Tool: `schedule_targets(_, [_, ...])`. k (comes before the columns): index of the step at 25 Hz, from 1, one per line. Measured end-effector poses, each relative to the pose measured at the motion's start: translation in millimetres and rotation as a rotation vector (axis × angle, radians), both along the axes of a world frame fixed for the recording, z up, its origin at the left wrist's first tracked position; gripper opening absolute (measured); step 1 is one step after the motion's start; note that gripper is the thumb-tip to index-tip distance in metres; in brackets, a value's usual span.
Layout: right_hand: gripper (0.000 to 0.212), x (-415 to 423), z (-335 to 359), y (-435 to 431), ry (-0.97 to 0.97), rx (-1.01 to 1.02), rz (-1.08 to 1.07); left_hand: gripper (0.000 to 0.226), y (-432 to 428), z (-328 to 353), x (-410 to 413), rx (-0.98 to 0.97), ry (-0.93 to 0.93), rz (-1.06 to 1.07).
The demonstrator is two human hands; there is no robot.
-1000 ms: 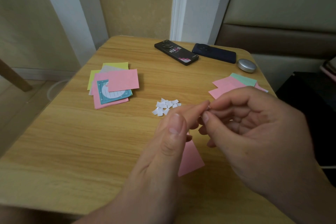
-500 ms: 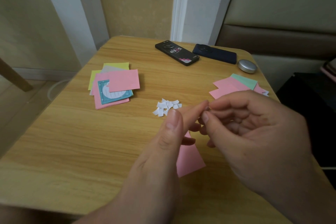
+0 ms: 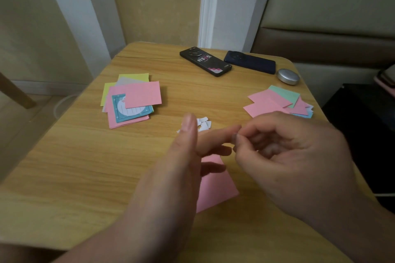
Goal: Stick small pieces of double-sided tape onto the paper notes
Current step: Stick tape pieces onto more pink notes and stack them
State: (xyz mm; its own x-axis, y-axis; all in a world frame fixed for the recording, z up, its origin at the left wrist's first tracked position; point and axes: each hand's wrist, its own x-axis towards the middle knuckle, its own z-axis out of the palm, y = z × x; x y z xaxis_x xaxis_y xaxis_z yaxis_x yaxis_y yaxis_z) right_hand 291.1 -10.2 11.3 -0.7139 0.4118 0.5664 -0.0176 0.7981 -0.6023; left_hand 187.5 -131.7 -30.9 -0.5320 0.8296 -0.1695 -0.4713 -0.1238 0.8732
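Note:
A pink paper note (image 3: 215, 190) lies on the wooden table (image 3: 64, 166), partly hidden under my hands. My left hand (image 3: 171, 177) hovers above it, thumb raised and index finger stretched to the right. My right hand (image 3: 295, 156) pinches a tiny pale tape piece (image 3: 235, 137) with thumb and forefinger at the tip of that index finger; the piece is blurred. A small pile of white tape pieces (image 3: 204, 124) sits just behind my left thumb.
A stack of pink, yellow and teal notes (image 3: 132, 102) lies at the left, another pink and green stack (image 3: 275, 100) at the right. Two dark phones (image 3: 205, 61) (image 3: 250, 62) and a silver round case (image 3: 288, 77) rest at the far edge.
My left thumb has lifted off the index finger and now stands apart. The right hand's pinch stays at the left fingertip. Both hands shifted slightly.

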Motion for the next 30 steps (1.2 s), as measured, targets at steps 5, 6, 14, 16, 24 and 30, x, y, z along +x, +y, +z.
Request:
schedule_targets(5, [0.006, 2.6, -0.1, 8.6, -0.121, 0.356, 0.071, 0.08, -7.1, 12.3, -10.7, 0.089, -0.384, -0.125])
schedule_targets(6, [0.006, 3.5, -0.1, 7.2, -0.114, 0.349, 0.102, 0.077, -9.4, 12.2, -14.6, 0.064, -0.417, -0.096])
schedule_targets(14, [0.011, -27.1, -2.9, 37.3, -0.404, -0.475, 0.046, 0.017, -9.7, 20.4, -60.6, -0.155, 0.117, 0.274])
schedule_targets(16, [0.008, -42.1, -9.3, 46.3, -0.492, -0.445, 0.024, 0.01, -10.4, 18.5, -61.1, -0.195, 0.258, 0.297])
schedule_targets(24, [0.03, -61.3, -27.3, 49.0, -0.57, -0.097, -0.091, 0.022, -8.4, 13.9, -48.1, -0.371, 0.534, 0.262])
schedule_targets(30, [0.018, -38.2, -20.5, 33.5, -0.53, 0.079, -0.155, 0.025, -9.4, 18.5, -46.2, -0.378, 0.538, 0.259])
